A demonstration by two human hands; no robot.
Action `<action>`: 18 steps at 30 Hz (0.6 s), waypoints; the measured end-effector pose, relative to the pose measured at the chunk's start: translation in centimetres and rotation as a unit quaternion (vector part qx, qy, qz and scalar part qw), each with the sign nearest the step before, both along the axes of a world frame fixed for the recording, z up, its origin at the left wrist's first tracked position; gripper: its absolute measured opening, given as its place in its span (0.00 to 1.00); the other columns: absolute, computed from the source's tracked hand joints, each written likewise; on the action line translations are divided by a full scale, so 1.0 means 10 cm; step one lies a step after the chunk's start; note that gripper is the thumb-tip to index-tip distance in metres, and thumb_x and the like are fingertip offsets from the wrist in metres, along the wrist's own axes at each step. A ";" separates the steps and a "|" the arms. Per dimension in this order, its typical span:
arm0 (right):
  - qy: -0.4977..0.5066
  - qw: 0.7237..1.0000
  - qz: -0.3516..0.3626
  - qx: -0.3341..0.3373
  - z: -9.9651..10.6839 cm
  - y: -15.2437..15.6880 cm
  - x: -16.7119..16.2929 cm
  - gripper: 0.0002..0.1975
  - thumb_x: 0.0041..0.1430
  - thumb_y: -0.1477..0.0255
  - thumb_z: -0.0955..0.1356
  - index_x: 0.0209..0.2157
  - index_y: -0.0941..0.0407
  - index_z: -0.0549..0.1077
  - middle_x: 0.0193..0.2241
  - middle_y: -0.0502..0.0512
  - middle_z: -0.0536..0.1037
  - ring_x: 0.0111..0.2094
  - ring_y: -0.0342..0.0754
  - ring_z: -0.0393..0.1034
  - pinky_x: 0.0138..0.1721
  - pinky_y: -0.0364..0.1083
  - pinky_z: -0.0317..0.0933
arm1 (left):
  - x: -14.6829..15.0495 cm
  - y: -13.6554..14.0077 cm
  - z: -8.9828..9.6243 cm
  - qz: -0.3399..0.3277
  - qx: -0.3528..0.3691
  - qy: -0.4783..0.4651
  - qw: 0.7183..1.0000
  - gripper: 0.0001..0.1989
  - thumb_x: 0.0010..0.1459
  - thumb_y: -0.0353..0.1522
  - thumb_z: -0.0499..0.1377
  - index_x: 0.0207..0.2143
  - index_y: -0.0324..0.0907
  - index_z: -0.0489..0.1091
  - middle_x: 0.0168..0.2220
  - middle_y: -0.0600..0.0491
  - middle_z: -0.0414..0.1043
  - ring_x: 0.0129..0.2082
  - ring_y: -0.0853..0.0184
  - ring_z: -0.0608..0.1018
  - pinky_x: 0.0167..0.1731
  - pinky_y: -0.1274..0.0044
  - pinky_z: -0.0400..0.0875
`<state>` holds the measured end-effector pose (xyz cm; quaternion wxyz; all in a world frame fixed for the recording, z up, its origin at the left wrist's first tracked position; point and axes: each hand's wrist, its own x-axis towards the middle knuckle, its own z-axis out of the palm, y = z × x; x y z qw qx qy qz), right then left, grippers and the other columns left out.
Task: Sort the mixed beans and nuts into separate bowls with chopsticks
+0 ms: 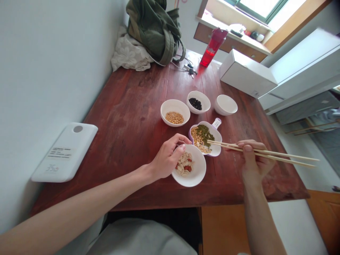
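My left hand (170,156) grips the rim of a white bowl (198,173) near the table's front edge. Inside the bowl lie pale flat seeds (183,169) and some reddish-brown pieces. My right hand (253,157) is closed round a pair of wooden chopsticks (281,156). Their tips reach into a white, purple-edged dish with a short handle (217,140), which holds yellow soybeans (197,136) and green beans (204,131). Whether the tips pinch a bean is too small to tell. Behind are a bowl of soybeans (172,102), a bowl of black beans (206,106) and a third white bowl (225,106).
On the reddish wooden table (127,117) stand a green bag (151,32), keys (190,69), a red bottle (212,47) and a white box (245,72) at the back. A white flat device (67,152) lies at the left by the wall.
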<state>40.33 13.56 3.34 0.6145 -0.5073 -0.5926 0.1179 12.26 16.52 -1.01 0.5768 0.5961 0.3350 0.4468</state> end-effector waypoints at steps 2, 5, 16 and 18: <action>0.010 1.000 -0.016 -0.006 -0.08 0.08 0.09 0.10 0.69 0.63 0.75 0.35 0.54 0.81 0.32 0.52 0.81 0.30 0.49 0.79 0.29 0.49 0.77 | 0.00 0.00 0.01 0.004 0.003 0.001 1.000 0.10 0.75 0.36 0.55 0.50 0.42 0.74 0.50 0.46 0.81 0.47 0.59 0.82 0.48 0.68 0.77; 0.018 0.998 -0.049 -0.021 -0.17 0.13 0.20 0.12 0.68 0.61 0.76 0.35 0.55 0.80 0.32 0.51 0.81 0.28 0.49 0.79 0.28 0.49 0.77 | 0.00 -0.01 0.03 0.008 0.005 0.001 1.000 0.10 0.75 0.36 0.55 0.49 0.42 0.73 0.50 0.46 0.81 0.47 0.59 0.82 0.49 0.68 0.77; -0.115 0.988 -0.053 -0.090 -0.18 0.17 0.12 0.14 0.71 0.59 0.73 0.39 0.56 0.81 0.31 0.55 0.86 0.30 0.51 0.84 0.33 0.48 0.79 | 0.00 -0.01 0.03 0.006 0.005 0.002 1.000 0.10 0.75 0.36 0.55 0.49 0.42 0.74 0.50 0.45 0.81 0.49 0.58 0.82 0.50 0.67 0.77; -0.104 0.989 -0.038 -0.094 -0.21 0.17 0.13 0.13 0.72 0.60 0.73 0.40 0.55 0.80 0.32 0.54 0.86 0.30 0.51 0.85 0.34 0.48 0.80 | 0.00 0.00 0.02 0.007 0.006 0.001 1.000 0.10 0.75 0.36 0.55 0.49 0.42 0.74 0.50 0.45 0.81 0.48 0.58 0.82 0.50 0.67 0.77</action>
